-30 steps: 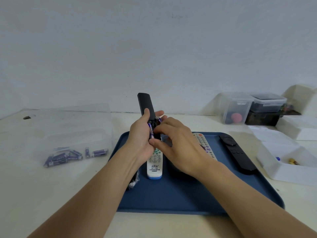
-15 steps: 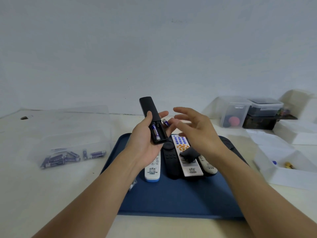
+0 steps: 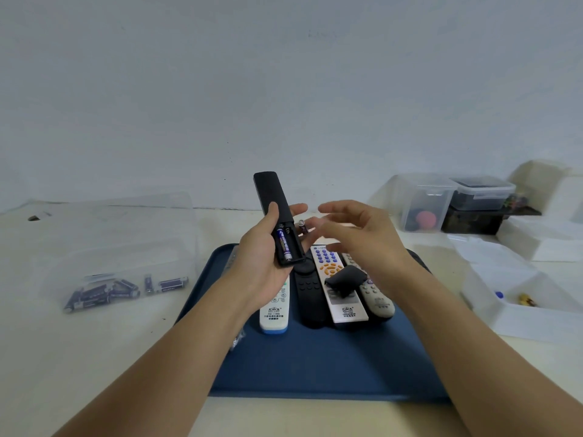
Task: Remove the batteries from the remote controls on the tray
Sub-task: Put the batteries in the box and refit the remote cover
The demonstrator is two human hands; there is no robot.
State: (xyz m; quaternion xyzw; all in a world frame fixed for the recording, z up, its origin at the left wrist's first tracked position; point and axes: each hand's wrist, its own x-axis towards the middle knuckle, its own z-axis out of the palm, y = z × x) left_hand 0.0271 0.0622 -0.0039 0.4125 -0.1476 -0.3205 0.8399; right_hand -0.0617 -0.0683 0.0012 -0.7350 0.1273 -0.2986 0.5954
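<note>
My left hand [image 3: 258,266] grips a black remote [image 3: 271,200] above the blue tray [image 3: 315,367], its back facing me and its battery bay open. One purple battery [image 3: 283,244] still lies in the bay. A second purple battery [image 3: 303,228] sits just right of the remote, between the fingertips of both hands; I cannot tell what holds it. My right hand [image 3: 359,241] hovers beside it with fingers spread. A black battery cover [image 3: 345,279] lies on a white remote [image 3: 342,298] on the tray.
Also on the tray are a white remote with a blue end [image 3: 273,313], a black remote [image 3: 310,298] and a grey remote [image 3: 378,299]. A clear box with several batteries [image 3: 126,288] stands at the left. Plastic containers [image 3: 422,203] and white trays [image 3: 517,298] crowd the right.
My right hand has drawn back from the battery bay and spread its fingers. One battery has come out of the bay and the other stays in. The cover now lies on the white remote.
</note>
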